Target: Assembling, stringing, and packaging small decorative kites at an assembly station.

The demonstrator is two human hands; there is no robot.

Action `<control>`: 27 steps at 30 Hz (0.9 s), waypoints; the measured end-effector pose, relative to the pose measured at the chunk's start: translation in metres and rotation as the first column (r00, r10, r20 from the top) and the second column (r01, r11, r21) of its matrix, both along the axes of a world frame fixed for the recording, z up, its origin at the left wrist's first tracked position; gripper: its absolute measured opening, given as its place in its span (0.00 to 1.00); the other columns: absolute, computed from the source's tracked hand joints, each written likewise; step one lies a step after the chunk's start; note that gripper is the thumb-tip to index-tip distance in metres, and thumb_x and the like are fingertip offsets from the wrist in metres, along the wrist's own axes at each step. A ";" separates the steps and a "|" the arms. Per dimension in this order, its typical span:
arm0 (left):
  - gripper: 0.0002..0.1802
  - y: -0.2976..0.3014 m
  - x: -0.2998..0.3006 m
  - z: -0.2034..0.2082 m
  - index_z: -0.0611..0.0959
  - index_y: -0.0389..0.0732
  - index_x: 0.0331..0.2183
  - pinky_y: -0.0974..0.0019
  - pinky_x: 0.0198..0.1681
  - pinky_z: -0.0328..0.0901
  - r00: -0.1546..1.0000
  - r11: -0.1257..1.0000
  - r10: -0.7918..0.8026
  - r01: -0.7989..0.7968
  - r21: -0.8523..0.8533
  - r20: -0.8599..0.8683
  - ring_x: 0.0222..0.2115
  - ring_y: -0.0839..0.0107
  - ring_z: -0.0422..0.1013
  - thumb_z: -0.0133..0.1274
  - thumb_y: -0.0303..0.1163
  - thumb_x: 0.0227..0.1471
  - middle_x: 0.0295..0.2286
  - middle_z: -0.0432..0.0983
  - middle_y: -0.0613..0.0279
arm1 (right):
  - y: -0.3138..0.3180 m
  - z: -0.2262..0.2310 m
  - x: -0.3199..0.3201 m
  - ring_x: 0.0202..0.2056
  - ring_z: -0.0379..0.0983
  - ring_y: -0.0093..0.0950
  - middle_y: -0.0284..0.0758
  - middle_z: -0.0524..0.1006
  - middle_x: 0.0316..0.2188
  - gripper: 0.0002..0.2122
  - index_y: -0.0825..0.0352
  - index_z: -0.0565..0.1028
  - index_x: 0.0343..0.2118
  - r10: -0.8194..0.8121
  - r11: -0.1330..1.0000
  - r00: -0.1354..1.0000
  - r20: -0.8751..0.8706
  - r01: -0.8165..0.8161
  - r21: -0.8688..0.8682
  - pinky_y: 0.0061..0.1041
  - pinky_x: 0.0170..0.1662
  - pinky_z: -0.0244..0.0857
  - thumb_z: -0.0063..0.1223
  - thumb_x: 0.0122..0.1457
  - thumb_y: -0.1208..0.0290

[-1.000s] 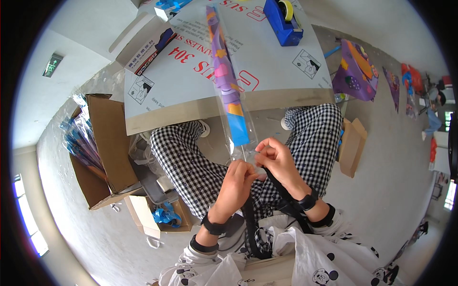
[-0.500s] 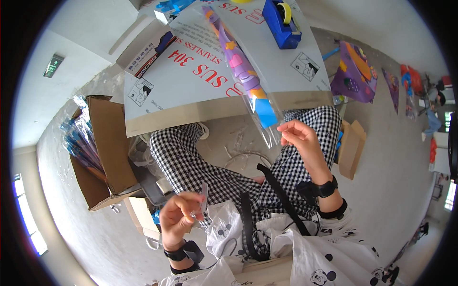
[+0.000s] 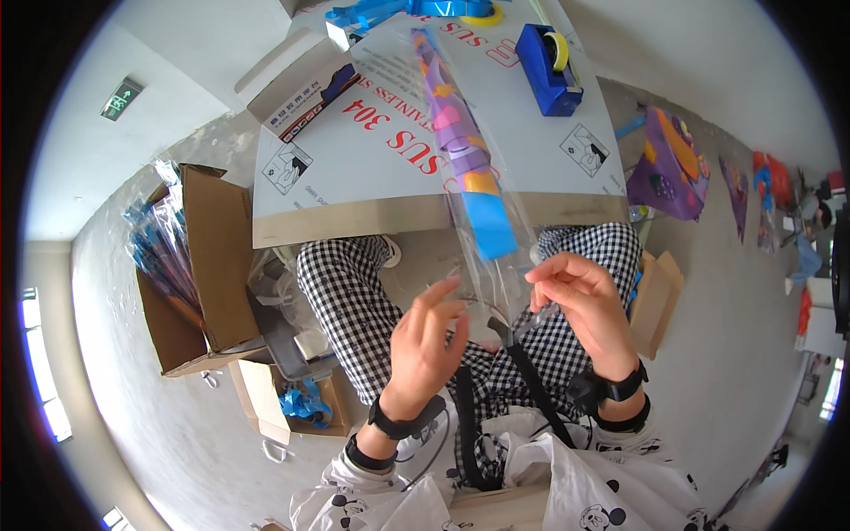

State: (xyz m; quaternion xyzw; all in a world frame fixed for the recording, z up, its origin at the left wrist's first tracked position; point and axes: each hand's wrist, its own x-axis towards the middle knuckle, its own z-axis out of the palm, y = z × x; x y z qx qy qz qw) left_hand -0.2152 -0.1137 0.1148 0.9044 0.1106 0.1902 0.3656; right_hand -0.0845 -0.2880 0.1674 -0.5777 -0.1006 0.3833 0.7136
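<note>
A long clear plastic sleeve (image 3: pixel 496 289) lies over the front edge of the table, its lower end hanging above my lap. Inside it is a folded purple, pink and orange item (image 3: pixel 462 149) with a bright blue end (image 3: pixel 490 232). My right hand (image 3: pixel 584 310) pinches the sleeve's loose end at its right side, thumb against fingers. On the other side of the sleeve, my left hand (image 3: pixel 427 345) is raised with its fingers apart and slightly blurred. I see nothing between them.
A blue tape dispenser (image 3: pixel 551 75) and an open printed carton (image 3: pixel 305 93) stand on the film-covered table (image 3: pixel 354 181). At left, a cardboard box (image 3: pixel 217 265) holds several packed sleeves, beside a smaller box (image 3: pixel 266 403). Another carton (image 3: pixel 657 301) stands at right, below a purple pennant (image 3: pixel 666 168).
My left hand has moved up and right to the sleeve; the clear strip it held no longer shows. My right hand is slightly lower, and the sleeve's end has come down with it.
</note>
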 end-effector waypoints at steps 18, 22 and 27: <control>0.12 -0.002 0.015 0.005 0.78 0.36 0.29 0.68 0.35 0.73 0.894 0.965 -0.063 0.168 -0.203 0.443 0.36 0.60 0.78 0.61 0.15 0.39 0.39 0.79 0.49 | -0.021 -0.007 -0.008 0.35 0.73 0.20 0.35 0.70 0.47 0.14 0.67 0.74 0.47 -0.079 0.990 0.863 0.499 0.128 -0.066 0.21 0.42 0.66 0.48 0.58 0.83; 0.12 -0.001 0.012 0.008 0.78 0.36 0.30 0.67 0.36 0.73 0.905 0.959 -0.050 0.162 -0.233 0.423 0.36 0.60 0.78 0.61 0.15 0.40 0.38 0.79 0.48 | -0.016 -0.030 -0.012 0.36 0.74 0.27 0.41 0.62 0.59 0.21 0.62 0.72 0.50 0.119 0.978 0.565 0.816 0.076 -0.196 0.21 0.44 0.67 0.52 0.53 0.87; 0.12 0.004 0.008 0.010 0.78 0.36 0.30 0.67 0.37 0.73 0.919 0.959 -0.052 0.155 -0.237 0.391 0.36 0.59 0.78 0.61 0.15 0.40 0.38 0.79 0.48 | 0.003 -0.040 -0.022 0.44 0.76 0.31 0.41 0.75 0.48 0.14 0.65 0.74 0.40 -0.055 0.990 0.458 0.887 0.140 -0.011 0.23 0.40 0.72 0.59 0.49 0.84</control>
